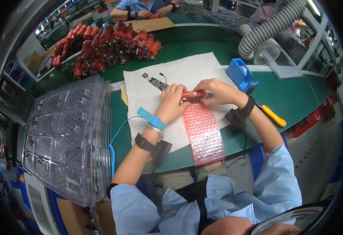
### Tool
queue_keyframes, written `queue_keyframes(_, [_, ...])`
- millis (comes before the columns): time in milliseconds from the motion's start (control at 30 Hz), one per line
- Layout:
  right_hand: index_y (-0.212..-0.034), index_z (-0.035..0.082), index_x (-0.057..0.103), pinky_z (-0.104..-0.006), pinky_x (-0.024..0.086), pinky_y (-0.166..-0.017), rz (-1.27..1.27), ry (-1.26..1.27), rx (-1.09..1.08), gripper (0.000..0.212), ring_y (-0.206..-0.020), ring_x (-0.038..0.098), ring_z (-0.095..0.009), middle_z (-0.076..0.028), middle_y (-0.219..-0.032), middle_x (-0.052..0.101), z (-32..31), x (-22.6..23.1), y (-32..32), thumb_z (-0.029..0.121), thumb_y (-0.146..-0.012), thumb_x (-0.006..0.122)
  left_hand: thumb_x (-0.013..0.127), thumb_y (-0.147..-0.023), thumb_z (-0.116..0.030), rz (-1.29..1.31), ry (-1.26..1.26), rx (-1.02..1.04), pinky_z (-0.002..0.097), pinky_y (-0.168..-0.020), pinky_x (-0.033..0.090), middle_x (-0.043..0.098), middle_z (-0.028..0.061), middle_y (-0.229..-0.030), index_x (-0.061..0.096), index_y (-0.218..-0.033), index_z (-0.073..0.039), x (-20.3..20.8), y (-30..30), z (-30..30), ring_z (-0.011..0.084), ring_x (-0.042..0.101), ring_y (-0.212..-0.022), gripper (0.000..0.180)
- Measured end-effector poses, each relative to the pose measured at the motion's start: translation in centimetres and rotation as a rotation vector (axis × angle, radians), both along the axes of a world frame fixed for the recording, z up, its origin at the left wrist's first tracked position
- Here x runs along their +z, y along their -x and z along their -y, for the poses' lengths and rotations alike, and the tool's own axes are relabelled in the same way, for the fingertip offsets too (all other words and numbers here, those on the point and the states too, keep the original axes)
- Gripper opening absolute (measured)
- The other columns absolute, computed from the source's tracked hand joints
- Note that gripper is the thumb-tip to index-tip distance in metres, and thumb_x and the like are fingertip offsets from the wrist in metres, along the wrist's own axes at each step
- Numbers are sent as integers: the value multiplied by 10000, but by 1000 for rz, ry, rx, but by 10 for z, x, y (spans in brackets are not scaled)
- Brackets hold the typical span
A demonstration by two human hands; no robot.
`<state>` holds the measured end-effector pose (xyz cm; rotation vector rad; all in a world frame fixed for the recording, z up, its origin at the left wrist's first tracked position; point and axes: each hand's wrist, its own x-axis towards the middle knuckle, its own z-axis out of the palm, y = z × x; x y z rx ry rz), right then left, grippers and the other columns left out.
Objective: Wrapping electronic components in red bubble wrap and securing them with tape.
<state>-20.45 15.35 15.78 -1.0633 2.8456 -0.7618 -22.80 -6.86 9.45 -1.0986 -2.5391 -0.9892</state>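
Note:
A long strip of pink bubble wrap (204,133) runs from the white paper sheet (148,102) over the table's near edge. At its far end, both hands hold a dark electronic assembly (191,100) with a pink fold of wrap lying over it. My left hand (173,102) is closed on the left end, thumb at the near side. My right hand (218,93) pinches the right end, fingers bent. Just past my left fingers a narrow circuit board (158,83) with a short wire lies on the paper; its near end is hidden.
Red-wrapped bundles (112,43) are piled at the far left. Stacked clear plastic trays (65,137) stand at left. A blue tape dispenser (240,74) and yellow-handled tool (274,116) lie at right. A grey hose (273,29) hangs beyond. Across the table a co-worker's hands (144,14) work over cardboard.

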Motion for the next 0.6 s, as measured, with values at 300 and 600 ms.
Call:
queue_keyframes(300, [-1065, -25, 621, -380, 519, -748, -163, -28, -23, 395, -823, 628, -328, -152, -958, 625, -3, -7, -12, 95, -690, 660, 741, -766, -366, 61, 170, -71, 375, -965, 278, 527, 79, -1037, 518, -1139, -101, 12, 3, 8, 250, 485, -1034, 509])
queue_keyframes(600, [-1056, -3, 622, -369, 523, -751, -362, -47, 18, 365, -839, 632, -302, -130, -989, 619, -1, -21, -11, 64, -698, 642, 747, -757, -369, -15, 213, -99, 385, -996, 261, 521, 95, -1094, 469, -1235, -102, 14, 4, 20, 257, 473, -1088, 614])
